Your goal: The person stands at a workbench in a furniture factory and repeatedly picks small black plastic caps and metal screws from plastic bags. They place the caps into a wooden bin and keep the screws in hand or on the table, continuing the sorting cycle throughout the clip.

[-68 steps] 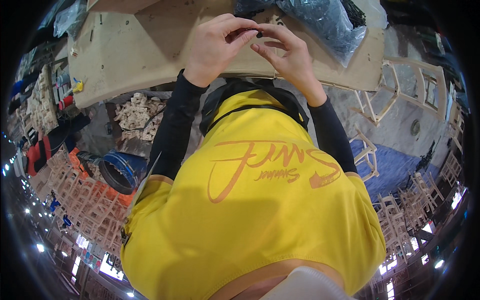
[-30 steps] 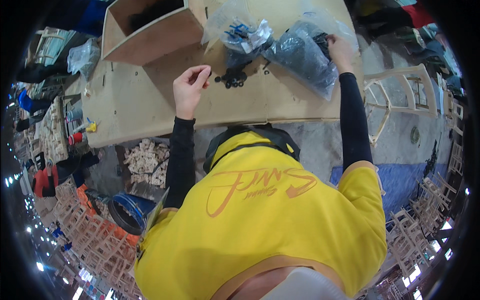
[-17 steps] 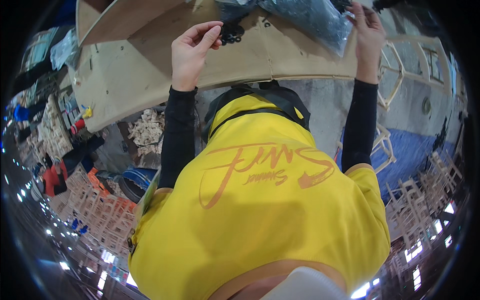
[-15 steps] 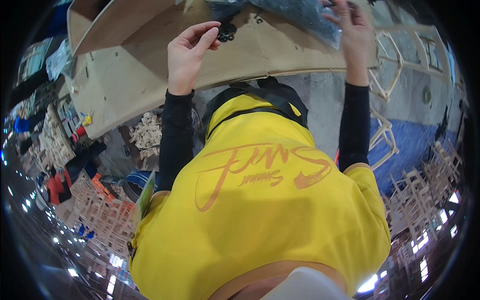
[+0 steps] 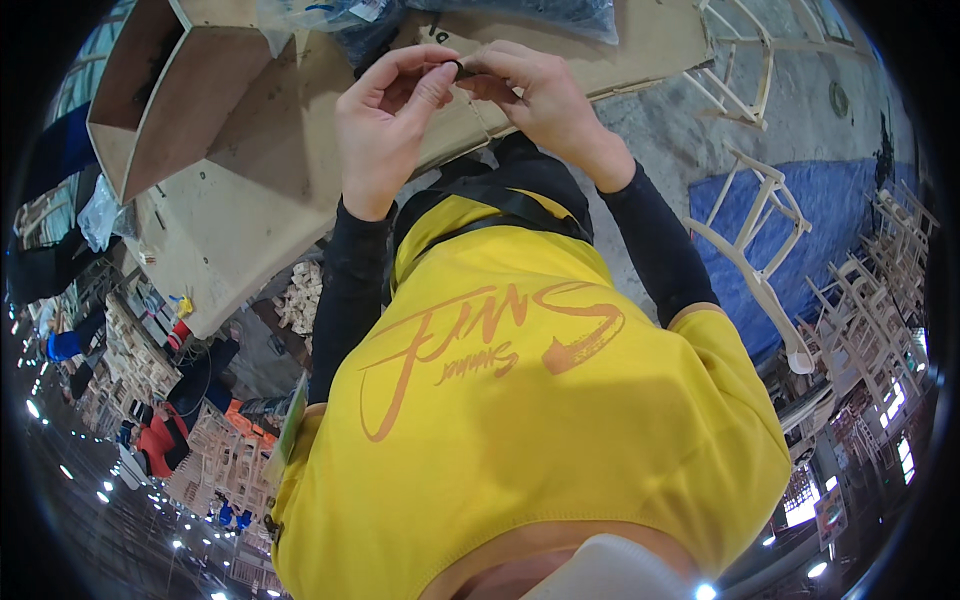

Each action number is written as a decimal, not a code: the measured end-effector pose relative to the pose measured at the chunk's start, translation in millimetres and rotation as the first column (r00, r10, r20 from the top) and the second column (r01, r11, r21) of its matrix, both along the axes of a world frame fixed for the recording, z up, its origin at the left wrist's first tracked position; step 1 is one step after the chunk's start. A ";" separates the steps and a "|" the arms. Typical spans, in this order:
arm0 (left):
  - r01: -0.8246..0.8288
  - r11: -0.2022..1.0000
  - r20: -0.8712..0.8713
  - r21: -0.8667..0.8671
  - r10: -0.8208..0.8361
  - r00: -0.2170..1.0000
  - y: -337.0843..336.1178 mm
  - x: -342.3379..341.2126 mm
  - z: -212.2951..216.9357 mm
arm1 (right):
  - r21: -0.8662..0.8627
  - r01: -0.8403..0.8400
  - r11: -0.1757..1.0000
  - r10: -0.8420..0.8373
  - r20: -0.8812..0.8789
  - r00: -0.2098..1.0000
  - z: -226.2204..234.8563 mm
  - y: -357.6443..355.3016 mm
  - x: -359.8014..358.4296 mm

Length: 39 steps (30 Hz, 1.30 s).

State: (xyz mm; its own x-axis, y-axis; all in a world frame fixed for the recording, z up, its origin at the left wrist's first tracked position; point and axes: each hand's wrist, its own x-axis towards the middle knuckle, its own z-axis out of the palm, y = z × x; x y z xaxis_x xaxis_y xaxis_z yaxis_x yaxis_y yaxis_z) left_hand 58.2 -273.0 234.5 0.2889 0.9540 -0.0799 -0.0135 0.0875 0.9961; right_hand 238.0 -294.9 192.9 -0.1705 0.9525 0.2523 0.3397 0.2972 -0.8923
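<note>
- At twelve o'clock, I see the left hand (image 5: 392, 125) pinching a small dark piece (image 5: 459, 68).
- Right hand (image 5: 552, 108) meets it; its grip, I can't tell.
- Handling looks unfinished.

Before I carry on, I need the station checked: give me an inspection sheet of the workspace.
Surface: brown tabletop, partly hidden by hands and bags.
Job's things: small dark piece at the fingertips; its exact shape is unclear.
Clutter: wooden box, plastic bag with dark contents, loose dark ring on the tabletop.
Hands: left hand pinches the piece; right hand meets it there, grip unclear.
Cables: nothing seen clearly.
Surroundings: pale wooden chair frame at right, blue sheet on the floor, other people at far left.
</note>
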 end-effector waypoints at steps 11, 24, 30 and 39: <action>0.116 0.840 -0.442 0.530 0.156 0.884 -5.0 -12.7 7.9 | -0.183 -0.044 0.982 0.031 -0.071 0.997 17.0 -0.5 -17.4; -0.398 0.535 -0.206 0.746 0.753 0.625 123.4 -167.2 64.6 | 0.002 0.350 0.937 -0.340 0.239 0.910 -21.7 125.9 57.7; -0.373 0.631 -0.323 0.680 0.715 0.620 155.4 -162.3 27.9 | 0.086 0.244 0.966 -0.222 0.757 0.615 -97.7 195.2 138.1; 0.058 0.873 -0.749 0.484 0.380 0.543 39.3 -84.9 -162.0 | 0.092 0.181 0.979 -0.187 0.758 0.625 -76.2 199.4 111.7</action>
